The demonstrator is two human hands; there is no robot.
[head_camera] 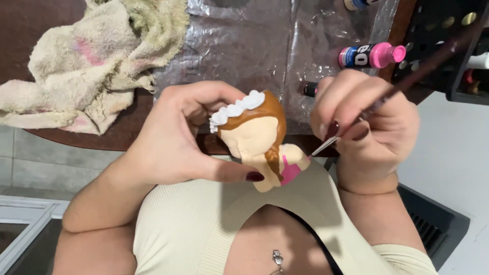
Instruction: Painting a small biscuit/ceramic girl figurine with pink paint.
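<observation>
Holding one small matte ceramic doll figurine (260, 140) with brown moulded hair, a cream unpainted face and a pink-painted bodice, the left hand (175, 137) is closed around it: thumb pressed along the lower side, fingers curled over the back of the head. The figurine sits at picture centre, tilted, its head toward 12 o'clock and its body toward 5 o'clock. One band of bumpy white flowers (237, 109) crowns the hair; one braid runs down toward the pink bodice.

The right hand (369, 130), at 3 o'clock of the figurine, is pinched shut on one slim paintbrush (402, 84) with a dark reddish handle and a silver metal ferrule; the handle slants toward 2 o'clock, and the tip meets the figurine's shoulder just beside the pink area. Nails on both hands are glossy dark red.

Surroundings, counted:
- One crumpled terry towel (91, 61), cream with faint pink stains, nubby texture, at 10 o'clock.
- One sheet of wrinkled clear plastic film (254, 46), shiny, at 12 o'clock, spread over a brown rounded tabletop (30, 20).
- One paint bottle (372, 56) lying on its side at 1 o'clock, smooth plastic, pink body and pink cap; a second bottle is only partly seen at the top edge.
- One black perforated rack (448, 35) at 2 o'clock.
- One ribbed cream knit top (204, 224) at 6 o'clock.
</observation>
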